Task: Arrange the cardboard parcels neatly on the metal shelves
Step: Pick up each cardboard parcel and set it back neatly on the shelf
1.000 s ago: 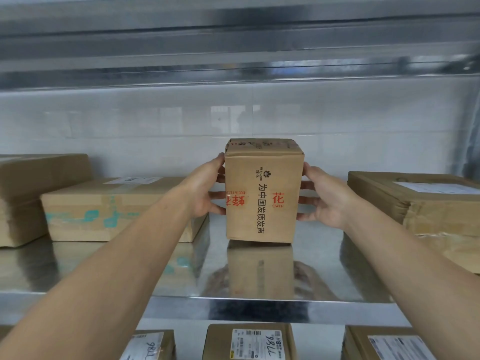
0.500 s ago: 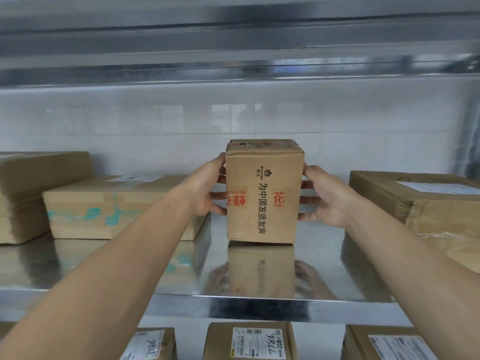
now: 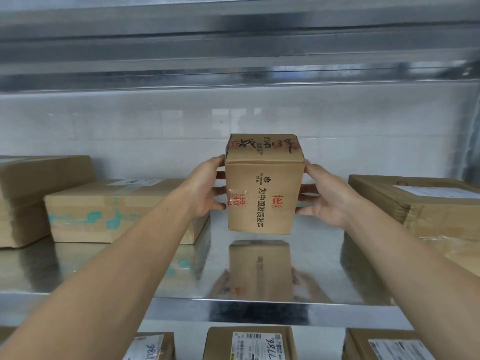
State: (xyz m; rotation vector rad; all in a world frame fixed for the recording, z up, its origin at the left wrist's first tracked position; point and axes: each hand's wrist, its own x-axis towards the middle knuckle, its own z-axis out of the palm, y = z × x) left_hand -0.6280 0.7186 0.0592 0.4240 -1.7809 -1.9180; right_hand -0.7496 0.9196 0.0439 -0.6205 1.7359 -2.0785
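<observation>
Squarely between both hands (image 3: pixel 262 196): parcel (image 3: pixel 263 193)

- My left forearm reaches in from the lower left, bare, angled up toward the centre.
- My left hand (image 3: pixel 202 189) is pressed flat against the left side of the parcel (image 3: pixel 263 188), thumb up near the top edge, fingertips (image 3: pixel 220 206) curling round the front corner.
- My right forearm comes in from the lower right, mirroring the left.
- My right hand (image 3: pixel 326 197) clamps the opposite side, fingers spread, thumb high.
- Both wrists are about level; the grip holds the parcel clear of the shelf (image 3: pixel 319 258).
</observation>
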